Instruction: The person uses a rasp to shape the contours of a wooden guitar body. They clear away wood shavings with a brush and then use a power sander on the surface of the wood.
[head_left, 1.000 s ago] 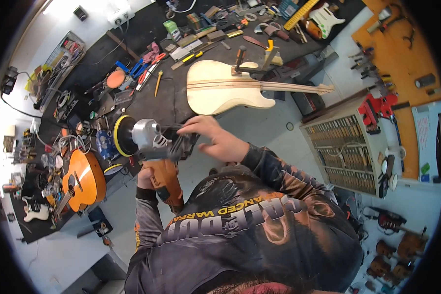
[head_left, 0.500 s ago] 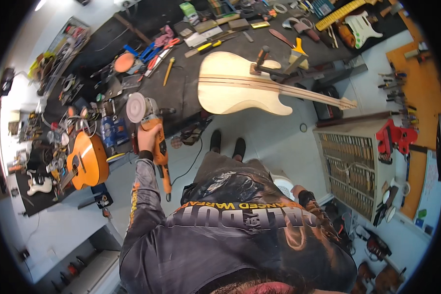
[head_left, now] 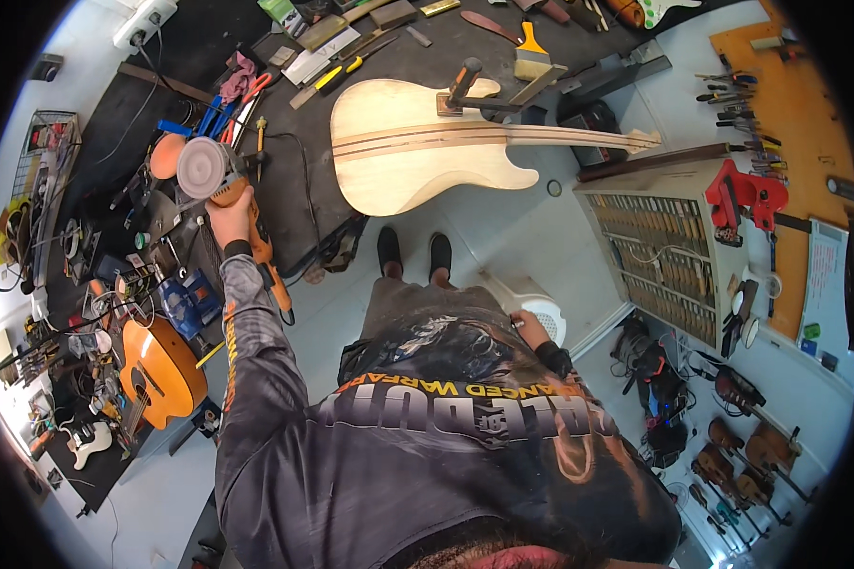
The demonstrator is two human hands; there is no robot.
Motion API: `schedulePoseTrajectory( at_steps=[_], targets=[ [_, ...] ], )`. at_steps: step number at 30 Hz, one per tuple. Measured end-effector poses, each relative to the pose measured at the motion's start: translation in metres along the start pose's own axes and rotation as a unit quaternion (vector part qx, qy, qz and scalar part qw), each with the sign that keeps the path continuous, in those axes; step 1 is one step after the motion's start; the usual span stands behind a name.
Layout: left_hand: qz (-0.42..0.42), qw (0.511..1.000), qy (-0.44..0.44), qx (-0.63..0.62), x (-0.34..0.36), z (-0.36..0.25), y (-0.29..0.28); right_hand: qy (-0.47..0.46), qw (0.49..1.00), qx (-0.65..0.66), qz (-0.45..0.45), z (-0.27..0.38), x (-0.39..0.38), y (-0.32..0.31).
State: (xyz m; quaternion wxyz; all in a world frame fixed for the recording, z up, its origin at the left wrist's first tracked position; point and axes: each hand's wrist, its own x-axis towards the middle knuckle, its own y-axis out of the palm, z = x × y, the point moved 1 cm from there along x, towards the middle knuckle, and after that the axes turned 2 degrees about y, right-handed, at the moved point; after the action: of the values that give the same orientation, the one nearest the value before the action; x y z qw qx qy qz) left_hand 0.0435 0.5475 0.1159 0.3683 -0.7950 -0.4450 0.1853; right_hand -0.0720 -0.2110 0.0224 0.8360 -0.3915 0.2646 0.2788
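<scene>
My left hand (head_left: 230,218) is closed around an orange angle grinder (head_left: 261,242), just behind its head. A round pale sanding disc (head_left: 201,168) faces up at the grinder's far end, over the left part of the bench. My right hand (head_left: 531,329) hangs low at my side by a white stool, its fingers loosely bent and nothing visible in them. Farther off, an unpainted pale wood guitar body with its neck (head_left: 408,147) lies partly on the bench edge, dark stripes running down its middle. A clamp (head_left: 463,83) with a dark handle grips it near the upper horn.
The dark workbench (head_left: 299,190) carries several hand tools, a brush (head_left: 533,55) and a pink cloth (head_left: 240,76). An orange acoustic guitar (head_left: 166,375) stands at left. The white stool (head_left: 545,315) is beside me; a cabinet of files (head_left: 650,251) is to the right. A cord trails near the bench edge.
The view has shifted, so the bench and guitar body sit farther left and higher. My left hand has carried the grinder farther over the bench. More of my right hand shows.
</scene>
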Motion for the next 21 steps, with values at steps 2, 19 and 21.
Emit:
schedulePoseTrajectory(
  at_steps=[2, 19, 21],
  targets=[
    [0.009, 1.0, 0.012, -0.018, 0.004, 0.003, 0.003, -0.013, 0.999, -0.033, -0.031, 0.02, 0.023, -0.001],
    [-0.014, 0.999, 0.042, 0.013, -0.128, 0.101, -0.045, -0.377, 0.856, -0.318, -0.156, 0.315, 0.179, 0.009],
    [-0.025, 0.997, -0.035, -0.066, -0.132, 0.108, -0.039, -0.305, 0.864, -0.361, -0.173, 0.299, 0.185, -0.02]
  ],
)
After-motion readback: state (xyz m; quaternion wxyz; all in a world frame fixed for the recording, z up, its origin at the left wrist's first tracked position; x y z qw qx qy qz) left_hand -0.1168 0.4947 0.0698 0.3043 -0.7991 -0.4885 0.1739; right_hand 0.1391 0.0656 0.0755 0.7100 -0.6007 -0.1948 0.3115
